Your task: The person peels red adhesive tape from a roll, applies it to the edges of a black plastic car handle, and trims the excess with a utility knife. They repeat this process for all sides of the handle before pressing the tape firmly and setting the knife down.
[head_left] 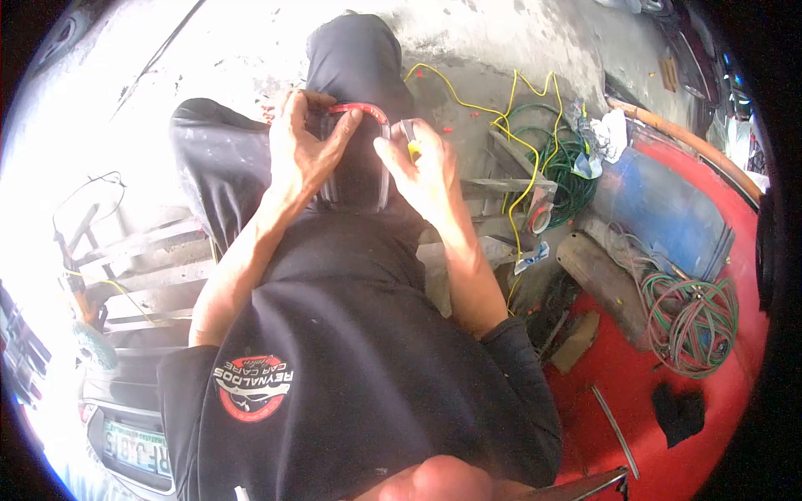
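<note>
A U-shaped piece with clear, shiny sides (384,179) lies over my lap, and a red strip (372,110) curves along its far end. My left hand (302,154) is closed on the red strip, its thumb pressing on top. At the other side of the piece is my right hand (424,171), fingers curled around a small grey and yellow tool (413,149). The tool's kind is mostly hidden by the fingers. My right thumb is close to the clear side of the piece.
I sit on a wooden slatted bench (171,238). Right of me are a yellow cord (524,196), a coiled green hose (572,188), a blue container (660,204) and bundled hoses (689,326) on a red surface (585,451). A car's licence plate (134,447) shows at lower left.
</note>
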`<state>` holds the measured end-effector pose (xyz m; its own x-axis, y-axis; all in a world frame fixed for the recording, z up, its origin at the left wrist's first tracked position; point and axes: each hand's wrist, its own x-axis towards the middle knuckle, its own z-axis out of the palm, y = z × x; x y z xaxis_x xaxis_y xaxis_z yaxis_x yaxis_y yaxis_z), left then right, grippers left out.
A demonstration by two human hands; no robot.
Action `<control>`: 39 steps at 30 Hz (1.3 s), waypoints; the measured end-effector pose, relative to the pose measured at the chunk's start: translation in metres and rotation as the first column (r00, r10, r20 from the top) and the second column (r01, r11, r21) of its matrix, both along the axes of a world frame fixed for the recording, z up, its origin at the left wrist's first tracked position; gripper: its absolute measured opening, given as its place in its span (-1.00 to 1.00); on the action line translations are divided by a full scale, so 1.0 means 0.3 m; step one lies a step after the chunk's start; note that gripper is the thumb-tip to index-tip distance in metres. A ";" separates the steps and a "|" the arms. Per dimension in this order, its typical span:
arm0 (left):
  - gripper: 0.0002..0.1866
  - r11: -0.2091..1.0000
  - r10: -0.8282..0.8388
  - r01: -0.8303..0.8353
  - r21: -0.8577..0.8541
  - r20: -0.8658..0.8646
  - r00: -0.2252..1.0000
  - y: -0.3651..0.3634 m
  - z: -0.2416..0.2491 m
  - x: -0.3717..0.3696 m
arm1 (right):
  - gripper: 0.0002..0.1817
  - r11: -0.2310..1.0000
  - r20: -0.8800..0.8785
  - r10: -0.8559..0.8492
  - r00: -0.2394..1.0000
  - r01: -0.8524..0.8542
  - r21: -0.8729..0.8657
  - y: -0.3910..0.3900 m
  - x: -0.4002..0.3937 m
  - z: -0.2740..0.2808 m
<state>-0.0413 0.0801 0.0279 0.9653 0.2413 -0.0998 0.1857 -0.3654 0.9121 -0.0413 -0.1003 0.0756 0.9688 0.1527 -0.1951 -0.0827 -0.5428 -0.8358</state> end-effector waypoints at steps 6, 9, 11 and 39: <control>-0.70 0.995 -0.034 0.038 -0.090 0.044 0.998 0.047 0.024 -0.032 | -0.64 0.998 -0.140 0.056 0.989 -0.051 0.037 0.005 -0.027 0.008; -0.75 0.987 -0.025 0.029 -0.160 0.026 0.999 0.063 0.016 -0.045 | -0.70 0.999 -0.174 -0.001 0.985 0.007 0.037 0.018 -0.061 -0.021; -0.74 0.989 -0.029 0.028 -0.145 -0.003 1.000 0.073 0.039 -0.052 | -0.74 0.998 -0.158 -0.061 0.986 0.065 0.017 0.052 -0.082 0.007; -0.87 0.984 0.035 -0.035 -0.176 -0.006 0.999 0.116 0.189 -0.124 | -0.80 0.933 0.262 0.250 0.932 -0.160 -0.322 0.206 -0.165 0.046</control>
<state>-0.0784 0.1148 0.0845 0.9562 0.2533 -0.1467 0.1985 -0.1928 0.9609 -0.0907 -0.0384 0.0893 0.9419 0.3347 0.0275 0.2818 -0.7431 -0.6070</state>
